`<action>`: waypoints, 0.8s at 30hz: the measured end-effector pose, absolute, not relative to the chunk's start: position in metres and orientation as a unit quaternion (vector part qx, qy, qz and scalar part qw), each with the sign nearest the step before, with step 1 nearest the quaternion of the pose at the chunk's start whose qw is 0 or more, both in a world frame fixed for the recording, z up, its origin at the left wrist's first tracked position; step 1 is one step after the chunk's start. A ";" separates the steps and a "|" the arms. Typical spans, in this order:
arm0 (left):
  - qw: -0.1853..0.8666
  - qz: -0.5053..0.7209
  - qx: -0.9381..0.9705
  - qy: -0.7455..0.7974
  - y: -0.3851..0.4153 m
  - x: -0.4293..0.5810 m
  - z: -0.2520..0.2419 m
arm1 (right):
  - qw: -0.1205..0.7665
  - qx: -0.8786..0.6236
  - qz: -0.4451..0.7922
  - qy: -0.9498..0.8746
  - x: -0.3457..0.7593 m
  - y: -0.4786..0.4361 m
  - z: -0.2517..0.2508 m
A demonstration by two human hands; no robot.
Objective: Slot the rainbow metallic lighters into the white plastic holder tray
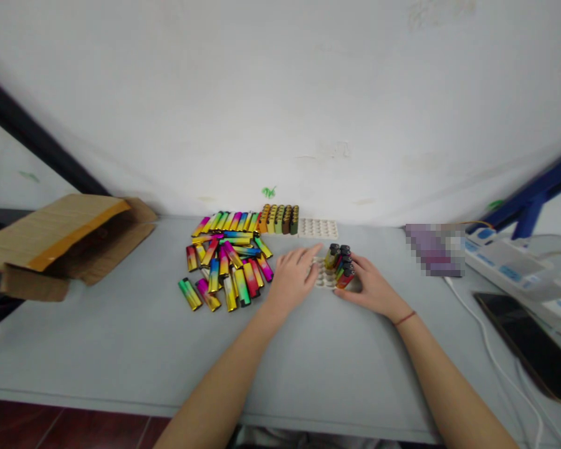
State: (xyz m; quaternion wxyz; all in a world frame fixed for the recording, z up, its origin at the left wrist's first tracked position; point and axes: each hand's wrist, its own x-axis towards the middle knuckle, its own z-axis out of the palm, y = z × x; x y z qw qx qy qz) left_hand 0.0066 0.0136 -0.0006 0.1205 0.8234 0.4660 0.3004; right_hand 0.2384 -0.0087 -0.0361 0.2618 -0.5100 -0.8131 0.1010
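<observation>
A white tray with round holes (326,278) lies on the table between my two hands. Several lighters (345,274) with dark tops stand upright in its right part. My right hand (371,287) curls around the right end of this tray, thumb at the near side and fingers at the far side. At the tray's left edge, my left hand (292,274) has its fingers stretched out and no object shows in it. To its left lies a loose heap of shiny multicoloured lighters (234,274), with a neat row of others behind.
Against the wall stand a filled block of upright lighters (279,219) and a second holed tray (318,228). An open cardboard box (79,231) is at left. On the right lie a phone (533,343), a power strip (505,265), white cables (484,337) and a pixelated item (432,249).
</observation>
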 end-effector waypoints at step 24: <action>0.016 0.174 0.713 0.679 0.043 -0.084 0.020 | 0.247 -0.517 0.102 -0.813 0.239 -0.009 -0.037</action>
